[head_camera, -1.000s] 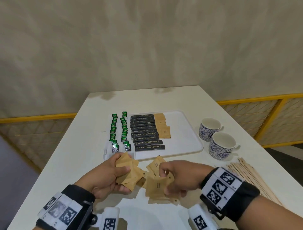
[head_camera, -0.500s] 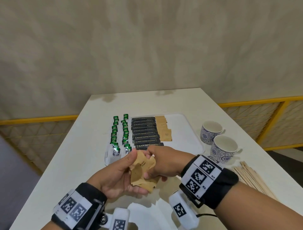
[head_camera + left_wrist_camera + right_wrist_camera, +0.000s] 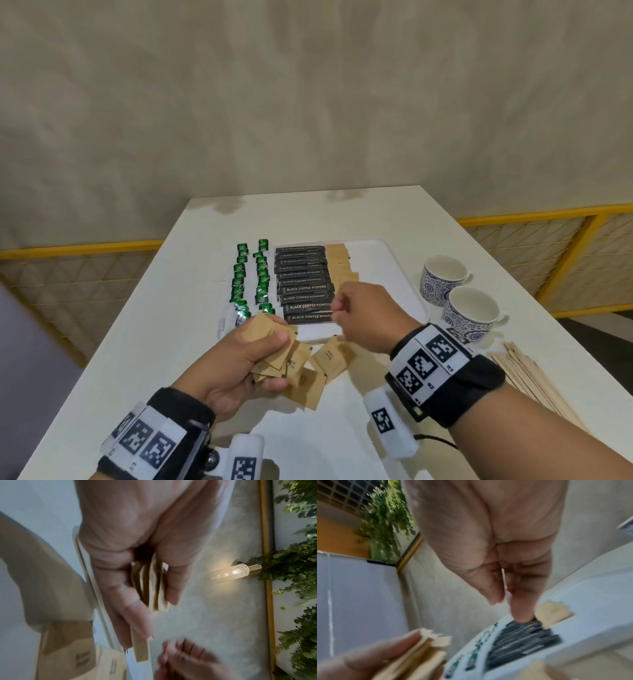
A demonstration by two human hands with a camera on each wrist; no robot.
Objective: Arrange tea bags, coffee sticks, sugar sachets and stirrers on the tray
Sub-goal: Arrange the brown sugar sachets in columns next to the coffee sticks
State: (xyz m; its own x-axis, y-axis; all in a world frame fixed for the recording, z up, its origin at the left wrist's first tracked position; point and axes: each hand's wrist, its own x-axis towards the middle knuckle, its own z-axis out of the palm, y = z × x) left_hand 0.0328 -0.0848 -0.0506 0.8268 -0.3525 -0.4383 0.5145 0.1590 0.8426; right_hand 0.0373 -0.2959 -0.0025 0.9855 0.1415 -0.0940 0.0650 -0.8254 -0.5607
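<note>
My left hand grips a fanned stack of brown sugar sachets just in front of the white tray. My right hand hovers over the tray's near edge with thumb pressed to forefinger. In the blurred right wrist view a thin pale edge shows between them, like a sachet seen edge-on. On the tray lie two columns of green tea bags, a column of black coffee sticks and a short row of sachets. Loose sachets lie on the table under my hands. Wooden stirrers are piled at the right.
Two blue-patterned cups stand to the right of the tray, close to my right wrist. The right half of the tray is bare. The white table ends at a wall behind and at yellow-framed railings on both sides.
Both hands were gathering sachets from the table pile, then met at the left hand's stack. The right hand has since drawn away and moved forward over the tray; the left keeps the stack.
</note>
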